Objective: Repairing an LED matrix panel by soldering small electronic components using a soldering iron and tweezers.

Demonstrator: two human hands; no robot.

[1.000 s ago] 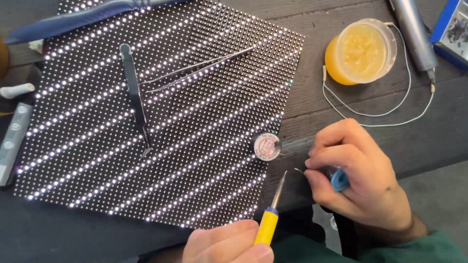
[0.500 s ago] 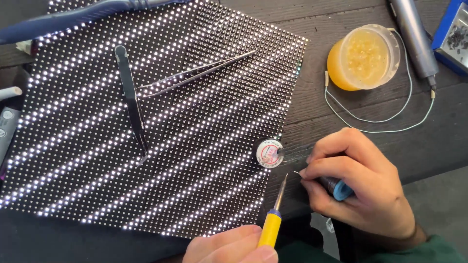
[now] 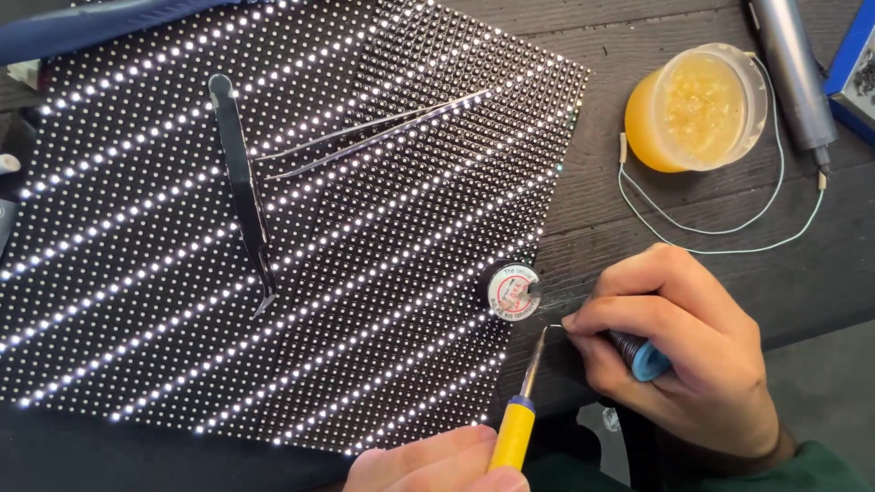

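1. The left hand (image 3: pixel 437 463) is at the bottom edge of the view, and only its upper part shows. It is closed around the yellow handle of a soldering iron (image 3: pixel 516 428), whose thin metal tip points up and a little to the right.
2. The right hand (image 3: pixel 693 351) is to the right of the iron, over the dark wooden worktop (image 3: pixel 638 228). Its fingers are curled and pinched together around a tool with a blue end (image 3: pixel 649 360). A thin wire (image 3: pixel 553 326) comes out from the fingertips toward the left; I cannot tell if it belongs to that tool.
3. The tip of the iron and the end of the thin wire meet just below a small round tin (image 3: pixel 513 290) with a white and red lid. This tin is at the right edge of the LED panel (image 3: pixel 273 273), near the lower right corner of it.
4. The LED panel is large, black and square, it lies turned on the worktop, and many of its small dots shine white in slanted lines.
5. On the panel lie black tweezers (image 3: pixel 241 196) at the left and silver tweezers (image 3: pixel 374 135) near the middle, with the ends close together.
6. At the upper right stands an orange cup (image 3: pixel 693 109) with yellowish material inside. A thin pale cable (image 3: pixel 729 232) makes a loop around and below it, and a grey cylindrical tool (image 3: pixel 795 68) lies just beside it.
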